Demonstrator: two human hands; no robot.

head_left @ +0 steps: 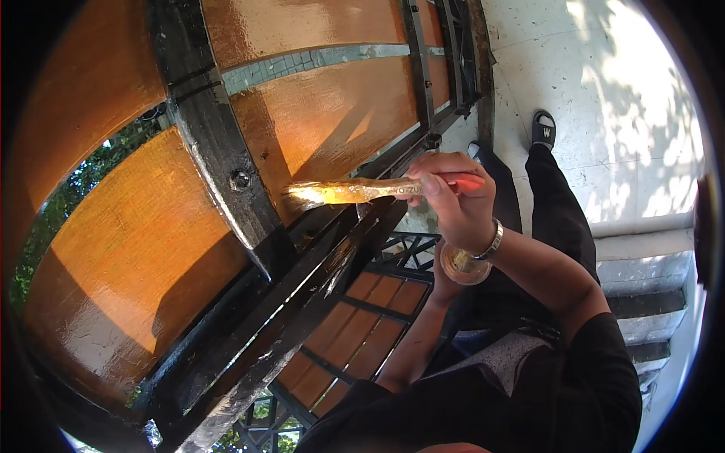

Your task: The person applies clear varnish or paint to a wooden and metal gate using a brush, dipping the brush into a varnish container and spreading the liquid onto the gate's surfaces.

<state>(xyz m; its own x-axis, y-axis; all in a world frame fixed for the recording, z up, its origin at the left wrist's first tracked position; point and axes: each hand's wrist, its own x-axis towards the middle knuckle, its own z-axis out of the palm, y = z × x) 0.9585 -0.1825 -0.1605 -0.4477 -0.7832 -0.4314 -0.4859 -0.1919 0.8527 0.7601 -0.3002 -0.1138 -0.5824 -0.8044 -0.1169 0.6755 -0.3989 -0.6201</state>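
Observation:
My right hand (457, 198) is closed round the handle of a paintbrush (377, 189), whose handle is wooden with a red end. The wet, shiny bristles point left, over an orange-brown glossy wooden panel (325, 113) and beside a black metal bar (219, 151) with a bolt in it. Lower down, my left hand (444, 275) is wrapped round a small clear jar (465, 266) with an amber tint inside. My right wrist, wearing a metal-band watch, partly covers the left hand and jar.
More varnished panels (128, 249) sit between black rails (302, 302) of the gate-like structure. Below is a brown panelled surface in a black frame (362, 317). A pale floor (566, 90) with dappled sunlight lies to the right, beside steps (646, 302).

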